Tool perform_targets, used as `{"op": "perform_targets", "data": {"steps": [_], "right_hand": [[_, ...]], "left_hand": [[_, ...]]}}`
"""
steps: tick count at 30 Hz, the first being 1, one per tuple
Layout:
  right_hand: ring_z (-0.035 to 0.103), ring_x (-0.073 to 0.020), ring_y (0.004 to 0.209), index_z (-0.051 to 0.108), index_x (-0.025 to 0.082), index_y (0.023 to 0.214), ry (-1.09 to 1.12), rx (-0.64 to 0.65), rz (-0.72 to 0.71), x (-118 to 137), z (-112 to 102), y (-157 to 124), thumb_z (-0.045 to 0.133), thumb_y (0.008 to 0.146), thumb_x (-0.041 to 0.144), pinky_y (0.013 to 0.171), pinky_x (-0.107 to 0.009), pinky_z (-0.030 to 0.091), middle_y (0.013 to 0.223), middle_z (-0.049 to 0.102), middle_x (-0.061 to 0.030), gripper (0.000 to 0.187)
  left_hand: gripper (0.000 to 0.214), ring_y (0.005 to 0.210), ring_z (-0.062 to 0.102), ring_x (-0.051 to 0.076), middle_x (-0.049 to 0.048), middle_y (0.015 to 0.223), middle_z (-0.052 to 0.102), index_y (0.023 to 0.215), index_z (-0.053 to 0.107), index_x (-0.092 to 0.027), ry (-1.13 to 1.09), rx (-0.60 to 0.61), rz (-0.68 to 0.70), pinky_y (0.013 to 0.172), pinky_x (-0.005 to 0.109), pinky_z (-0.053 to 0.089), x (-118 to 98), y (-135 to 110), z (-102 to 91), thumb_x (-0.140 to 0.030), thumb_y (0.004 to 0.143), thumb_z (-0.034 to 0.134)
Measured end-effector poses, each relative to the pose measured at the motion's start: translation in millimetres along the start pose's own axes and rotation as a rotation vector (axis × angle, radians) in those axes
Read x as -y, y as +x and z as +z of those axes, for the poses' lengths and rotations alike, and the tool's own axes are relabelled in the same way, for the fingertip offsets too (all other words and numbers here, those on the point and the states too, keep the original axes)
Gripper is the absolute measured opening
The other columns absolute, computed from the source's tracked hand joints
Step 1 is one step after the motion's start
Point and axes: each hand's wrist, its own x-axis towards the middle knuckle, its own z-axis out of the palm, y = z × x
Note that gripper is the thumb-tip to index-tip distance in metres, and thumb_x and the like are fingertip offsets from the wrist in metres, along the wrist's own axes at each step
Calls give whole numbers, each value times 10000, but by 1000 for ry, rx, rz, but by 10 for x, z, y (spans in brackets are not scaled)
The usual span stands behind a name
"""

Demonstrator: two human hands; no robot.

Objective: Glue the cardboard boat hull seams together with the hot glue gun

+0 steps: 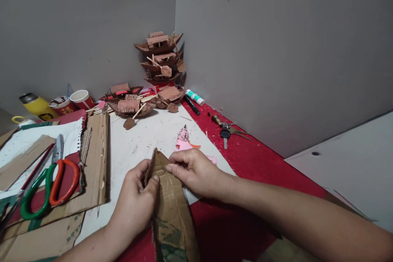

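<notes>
Both my hands grip a folded piece of brown corrugated cardboard (172, 208) near the table's front edge. My left hand (135, 202) pinches its left side with the thumb pressed on the face. My right hand (193, 172) pinches the pointed top end from the right. The cardboard's two sides meet at that top end like a boat's bow. A pink glue gun (184, 141) lies on the white sheet (147, 139) just behind my right hand.
Several small brown cardboard boats (161, 57) are stacked in the corner, with more (132, 106) lying in front. Scissors (49, 188) and a box cutter (57, 147) lie on flat cardboard at left. Cups (81, 99), a yellow bottle (37, 105), glue stick (195, 97), marker and keys (227, 130) sit behind.
</notes>
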Motion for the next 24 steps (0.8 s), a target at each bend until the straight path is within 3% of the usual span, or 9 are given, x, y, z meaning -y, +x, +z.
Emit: {"op": "perform_targets", "data": {"steps": [4,9,12,16,24], "right_hand": [[351,-82,533,485,161,617,7,6,-19,-40,11,26,513,821,243,488,-212,261,552,396,42,222],[340,-75,503,501,158,627,26,-9,4,-45,16,40,515,823,240,461,-209,236,534,394,48,212],[365,-75,518,500,155,619,-18,-39,-74,-30,11,35,512,841,251,485,-208,264,534,412,45,243],[381,-70,523,453,157,586,-95,-67,-188,-10,-3,27,503,867,251,518,-213,283,532,407,47,300],[339,-65,512,350,168,557,-129,-78,-215,-4,-25,18,479,878,236,521,-217,260,520,363,51,352]], "left_hand": [[327,933,644,243,76,976,701,1062,626,-160,-9,-13,-31,764,323,515,65,8,-6,-302,768,613],[299,942,616,194,42,1050,672,1109,583,-214,67,-45,47,805,281,486,83,-1,-35,-313,827,586],[274,906,597,174,32,1050,655,1125,565,-226,138,20,82,797,264,470,1,-10,-39,-342,878,540],[288,893,586,178,35,1036,649,1112,589,-219,167,13,98,776,253,457,-55,4,-34,-386,885,531],[307,962,583,179,34,1129,635,1172,571,-238,197,7,118,847,256,440,13,27,-42,-374,904,506]]}}
